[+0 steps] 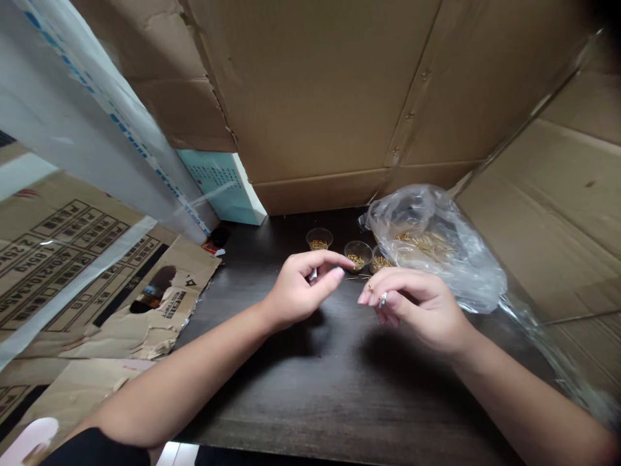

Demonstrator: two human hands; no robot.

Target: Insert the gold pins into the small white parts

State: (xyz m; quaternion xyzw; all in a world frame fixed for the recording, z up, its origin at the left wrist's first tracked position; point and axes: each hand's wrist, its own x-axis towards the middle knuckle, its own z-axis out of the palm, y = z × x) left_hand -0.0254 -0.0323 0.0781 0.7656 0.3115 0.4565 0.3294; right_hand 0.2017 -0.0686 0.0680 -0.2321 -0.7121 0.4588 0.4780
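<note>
My left hand [303, 285] hovers over the dark table with index finger and thumb stretched forward, their tips a little apart. A white bit [313, 274] shows inside its curl; the other fingers are mostly hidden. Close to its index tip stands a clear cup of gold pins [356, 260]. My right hand [422, 304] pinches a small white piece [383, 299] between thumb and fingers, and a tiny gold bit [370, 288] shows at its fingertips. A few loose gold pins [359, 277] lie on the table just beyond the hands.
A second clear cup [319, 239] and a third cup [381, 261] hold small gold parts. At the right lies a clear plastic bag [436, 239] with long gold pins. Cardboard walls [330, 97] enclose the dark table [291, 395]; a light-blue box [223, 188] stands back left.
</note>
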